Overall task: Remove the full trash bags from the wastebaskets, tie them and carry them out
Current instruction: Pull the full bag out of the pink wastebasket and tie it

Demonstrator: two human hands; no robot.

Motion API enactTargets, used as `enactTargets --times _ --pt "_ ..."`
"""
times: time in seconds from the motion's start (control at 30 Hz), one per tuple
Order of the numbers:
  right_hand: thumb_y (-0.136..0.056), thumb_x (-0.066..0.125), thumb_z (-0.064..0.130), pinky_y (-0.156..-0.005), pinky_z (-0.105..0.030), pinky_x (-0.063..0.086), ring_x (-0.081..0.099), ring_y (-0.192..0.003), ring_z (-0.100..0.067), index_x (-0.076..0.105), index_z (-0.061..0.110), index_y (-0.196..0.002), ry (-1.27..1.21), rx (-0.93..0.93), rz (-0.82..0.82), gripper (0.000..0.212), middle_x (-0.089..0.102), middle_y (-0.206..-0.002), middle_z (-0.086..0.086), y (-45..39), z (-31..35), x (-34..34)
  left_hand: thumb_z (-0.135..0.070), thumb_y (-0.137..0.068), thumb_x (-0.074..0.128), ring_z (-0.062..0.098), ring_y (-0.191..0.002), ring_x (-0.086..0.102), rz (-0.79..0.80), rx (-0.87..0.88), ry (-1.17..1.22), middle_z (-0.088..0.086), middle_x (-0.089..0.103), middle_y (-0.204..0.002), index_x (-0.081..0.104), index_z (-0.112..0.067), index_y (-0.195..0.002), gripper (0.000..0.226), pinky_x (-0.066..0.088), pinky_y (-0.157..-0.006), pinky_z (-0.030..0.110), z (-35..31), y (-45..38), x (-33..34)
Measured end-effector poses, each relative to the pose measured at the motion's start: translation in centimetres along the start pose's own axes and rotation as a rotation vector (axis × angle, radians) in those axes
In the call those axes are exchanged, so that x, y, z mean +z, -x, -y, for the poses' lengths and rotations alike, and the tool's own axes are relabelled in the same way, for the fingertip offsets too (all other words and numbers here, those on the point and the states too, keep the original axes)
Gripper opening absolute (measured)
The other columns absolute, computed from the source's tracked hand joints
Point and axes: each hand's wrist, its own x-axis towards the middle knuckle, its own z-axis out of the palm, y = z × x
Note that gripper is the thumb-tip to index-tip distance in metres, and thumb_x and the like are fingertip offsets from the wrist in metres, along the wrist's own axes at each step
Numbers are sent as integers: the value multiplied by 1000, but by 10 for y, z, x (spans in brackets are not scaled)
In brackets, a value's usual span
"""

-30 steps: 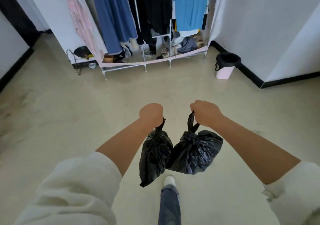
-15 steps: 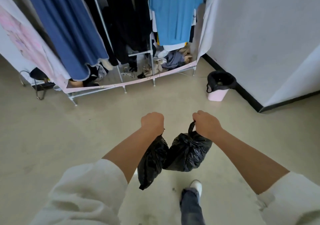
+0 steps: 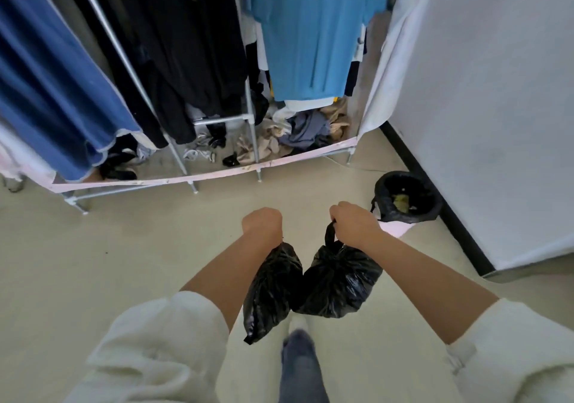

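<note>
Two tied black bags carried, one per hand, above the floor near a lined wastebasket.

Left hand (image 3: 262, 224) is fisted over the neck of the left bag (image 3: 271, 290); its fingers and the bag's knot are hidden beneath the fist. Right hand (image 3: 354, 223) grips the loop of the right bag (image 3: 340, 281), forearms extended forward, white sleeves pushed back. The bags hang touching each other. The wastebasket (image 3: 405, 199) stands at the floor's edge by the wall's black skirting, its pink body mostly covered by the right wrist. The clothes rack (image 3: 217, 119) is cut off at the top.
</note>
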Motion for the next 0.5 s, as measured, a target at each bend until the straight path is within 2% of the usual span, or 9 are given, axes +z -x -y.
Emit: enactTargets --times 0.1,0.17,0.23,0.4,0.5 --pt "-91 38 4 -71 -31 35 52 -109 -31 52 1 -112 48 12 114 25 51 -120 -16 -79 -45 -10 -2 -90 46 19 -83 50 22 3 24 -1 43 -68 63 -4 -112 28 39 -72 21 -22 -88 -19" --pt "-90 40 5 -78 -35 42 52 -111 -31 52 1 -113 63 31 183 26 51 -122 -16 -130 -73 -15 -2 -90 47 22 -98 59 47 11 41 4 61 -96 62 -4 -113 28 42 -75 24 -36 -141 -33" --pt "-90 39 5 -86 -37 45 51 -113 -32 50 2 -115 65 51 249 28 50 -124 -16 -173 -98 -15 -2 -90 47 24 -110 59 62 11 61 7 60 -119 61 -5 -113 28 40 -74 25 -49 -187 -42" --pt "-91 40 5 -91 -41 46 50 -118 -34 46 4 -124 52 109 348 34 48 -129 -16 -264 -157 -1 -7 -90 48 26 -116 55 116 -20 69 10 56 -125 57 -6 -119 30 46 -89 30 -81 -291 -57" --pt "-90 43 5 -91 -44 46 49 -117 -34 44 4 -124 38 100 397 34 47 -126 -17 -338 -199 27 -7 -91 47 27 -116 54 171 -79 118 11 55 -125 57 -7 -119 30 45 -89 31 -100 -371 -49"
